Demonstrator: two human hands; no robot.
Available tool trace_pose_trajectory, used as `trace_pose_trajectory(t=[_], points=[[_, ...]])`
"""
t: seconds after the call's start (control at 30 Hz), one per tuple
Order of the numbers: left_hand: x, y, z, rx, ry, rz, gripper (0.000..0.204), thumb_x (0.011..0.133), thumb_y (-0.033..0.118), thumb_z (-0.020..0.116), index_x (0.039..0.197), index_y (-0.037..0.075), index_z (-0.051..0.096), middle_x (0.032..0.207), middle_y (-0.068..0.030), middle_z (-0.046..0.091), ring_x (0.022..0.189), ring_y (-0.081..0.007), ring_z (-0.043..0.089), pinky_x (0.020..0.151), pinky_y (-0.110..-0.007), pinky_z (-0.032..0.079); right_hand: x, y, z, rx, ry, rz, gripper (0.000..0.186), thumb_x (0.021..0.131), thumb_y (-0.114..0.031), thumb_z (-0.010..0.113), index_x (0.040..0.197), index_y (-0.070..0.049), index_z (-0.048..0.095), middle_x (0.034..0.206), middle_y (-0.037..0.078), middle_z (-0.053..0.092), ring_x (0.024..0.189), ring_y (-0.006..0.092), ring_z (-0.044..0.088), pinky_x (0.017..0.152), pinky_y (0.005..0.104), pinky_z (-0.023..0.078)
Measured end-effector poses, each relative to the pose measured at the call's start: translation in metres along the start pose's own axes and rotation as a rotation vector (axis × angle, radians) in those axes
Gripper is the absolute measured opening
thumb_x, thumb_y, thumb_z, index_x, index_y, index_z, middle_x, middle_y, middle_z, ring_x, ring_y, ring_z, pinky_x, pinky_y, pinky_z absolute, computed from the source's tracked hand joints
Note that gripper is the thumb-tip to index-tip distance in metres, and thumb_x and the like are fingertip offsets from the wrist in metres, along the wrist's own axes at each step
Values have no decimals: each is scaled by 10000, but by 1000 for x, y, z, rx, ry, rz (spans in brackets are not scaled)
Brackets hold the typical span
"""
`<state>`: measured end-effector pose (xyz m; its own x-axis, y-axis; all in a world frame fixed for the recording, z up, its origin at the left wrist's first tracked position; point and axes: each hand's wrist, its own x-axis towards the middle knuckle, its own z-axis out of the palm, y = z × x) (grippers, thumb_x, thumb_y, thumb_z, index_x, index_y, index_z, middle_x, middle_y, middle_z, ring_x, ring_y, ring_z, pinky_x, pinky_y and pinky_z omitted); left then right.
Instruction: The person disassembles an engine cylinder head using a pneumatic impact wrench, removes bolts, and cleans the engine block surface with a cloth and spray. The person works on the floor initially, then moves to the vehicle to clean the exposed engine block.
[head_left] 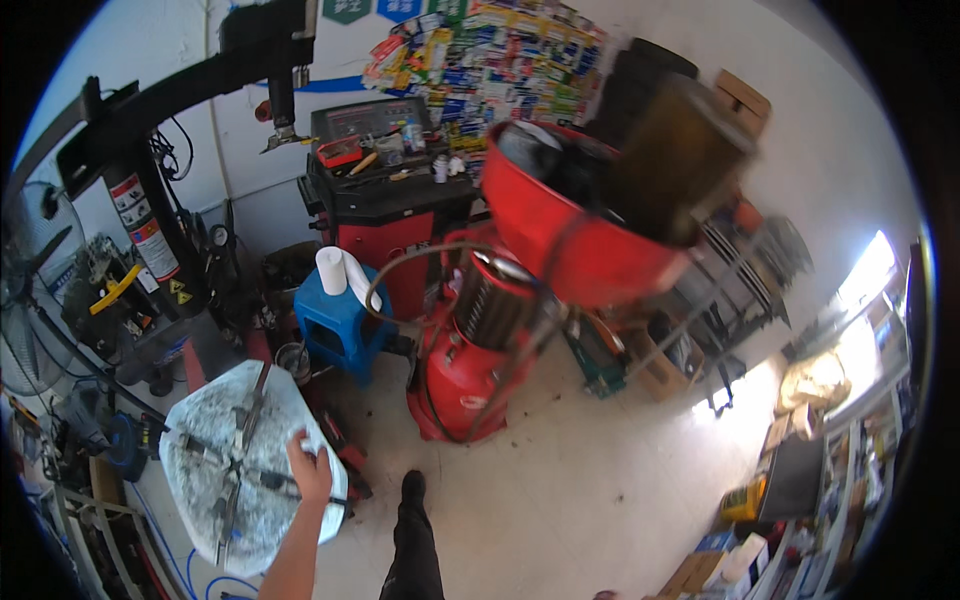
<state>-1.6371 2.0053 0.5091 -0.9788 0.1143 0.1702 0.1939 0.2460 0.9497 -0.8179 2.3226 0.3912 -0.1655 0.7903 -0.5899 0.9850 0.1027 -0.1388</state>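
Note:
My left hand (311, 471) is over the right part of a tyre changer's turntable (205, 410), a pale, dirty, eight-sided plate with dark jaws in a cross. Its fingers are partly spread and nothing shows in them; whether they touch the plate I cannot tell. Only a small skin-coloured patch at the bottom edge shows of what looks like my right hand (605, 595), its fingers out of sight. Ahead stands a red waste-oil drainer (465, 385) on the floor. Its wide red bowl (600, 262) holds dark containers and a blurred brown canister (690, 150).
A blue stool (335, 325) with a white paper roll (331, 270) stands between turntable and drainer. Behind is a wheel balancer (385, 205) with tools on top. The tyre changer's black arm (190, 85) reaches overhead. Shelves (850, 480) line the right; a blue hose (190, 575) lies lower left.

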Motion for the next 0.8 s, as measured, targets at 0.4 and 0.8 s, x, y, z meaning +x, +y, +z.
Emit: trace_pose_trajectory(t=[0.4,0.8], points=[[498,-20,178,639,11,50,801,787,125,760,1505,190,412,1574,-205,346,1343,-445,462,1053,-535,451,-64,-378,-2,308,-302,-5,341,925,-198,637,1201,-12,709,983,165,752,827,221,704,728,360,567],[529,-59,142,799,-208,-60,924,692,193,866,1497,247,416,1544,-194,364,1326,-472,464,1074,-519,468,-7,-444,-51,322,-312,-100,324,936,-159,634,1207,7,694,1003,178,746,842,261,703,735,379,567]])
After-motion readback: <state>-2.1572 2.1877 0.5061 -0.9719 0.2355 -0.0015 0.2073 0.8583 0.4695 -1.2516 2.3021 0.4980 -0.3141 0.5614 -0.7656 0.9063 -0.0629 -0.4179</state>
